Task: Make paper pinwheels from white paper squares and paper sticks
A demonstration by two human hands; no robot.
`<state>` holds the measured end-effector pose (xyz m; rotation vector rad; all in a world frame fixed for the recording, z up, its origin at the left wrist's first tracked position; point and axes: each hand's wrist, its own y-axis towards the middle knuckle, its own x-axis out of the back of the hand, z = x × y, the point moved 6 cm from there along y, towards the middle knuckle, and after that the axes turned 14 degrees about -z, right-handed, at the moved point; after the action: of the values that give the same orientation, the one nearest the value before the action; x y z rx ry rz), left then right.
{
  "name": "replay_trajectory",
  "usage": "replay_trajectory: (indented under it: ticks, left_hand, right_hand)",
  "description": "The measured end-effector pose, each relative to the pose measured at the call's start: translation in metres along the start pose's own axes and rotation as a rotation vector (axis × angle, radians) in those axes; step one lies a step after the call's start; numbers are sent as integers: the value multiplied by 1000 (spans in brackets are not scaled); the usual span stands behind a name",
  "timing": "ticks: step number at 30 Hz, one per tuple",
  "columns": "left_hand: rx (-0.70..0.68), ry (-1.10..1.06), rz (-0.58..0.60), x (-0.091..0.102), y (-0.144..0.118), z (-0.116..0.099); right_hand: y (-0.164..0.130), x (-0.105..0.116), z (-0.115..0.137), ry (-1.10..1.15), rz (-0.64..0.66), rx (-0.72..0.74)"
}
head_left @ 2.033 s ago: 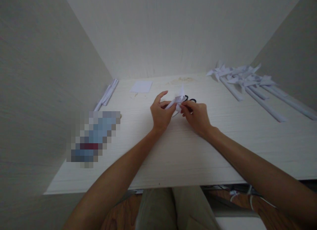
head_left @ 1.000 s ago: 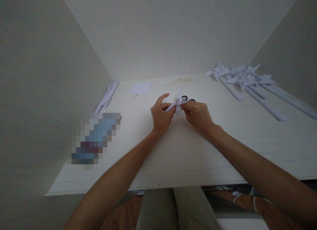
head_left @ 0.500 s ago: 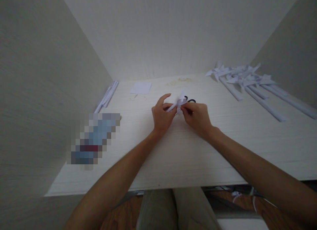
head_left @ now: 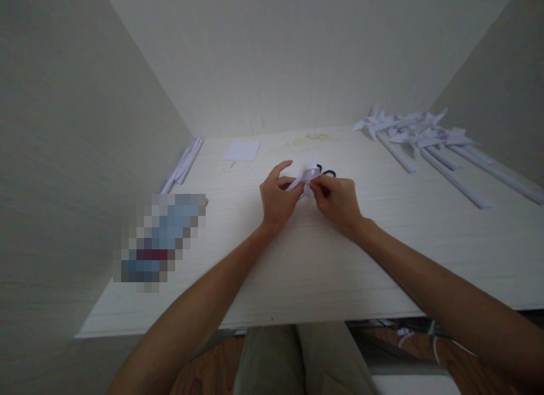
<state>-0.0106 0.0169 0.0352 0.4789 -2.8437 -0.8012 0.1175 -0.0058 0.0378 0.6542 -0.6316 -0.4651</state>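
Over the middle of the white table (head_left: 297,259), both of my hands pinch one small folded white paper piece (head_left: 306,175). My left hand (head_left: 277,198) grips its left end, with the index finger raised. My right hand (head_left: 336,201) pinches its right part between thumb and fingers. Just behind the paper lie black scissors (head_left: 327,172), mostly hidden by my hands.
Several finished white paper pinwheels on rolled sticks (head_left: 425,143) lie at the back right. A small white paper square (head_left: 242,150) rests at the back, rolled paper sticks (head_left: 183,164) along the left wall. A blurred blue object (head_left: 164,236) sits at the left. Walls enclose three sides.
My fingers have worked the paper piece slightly; its upright flap has folded lower. Both hands have stayed at the same spot.
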Motion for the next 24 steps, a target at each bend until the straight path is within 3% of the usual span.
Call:
replay_trajectory:
  ticks: [2, 4, 12, 24]
  left_hand:
    - [28, -12, -7, 1, 0, -1]
    - [49, -27, -15, 2, 0, -1]
    - [86, -182, 2, -3, 1, 3]
    - [27, -139, 47, -3, 1, -4]
  right_hand:
    - [-1, 3, 7, -111, -23, 122]
    - [-1, 3, 8, -129, -26, 143]
    - [0, 3, 5, 38, -49, 27]
    - [1, 1, -4, 129, -14, -120]
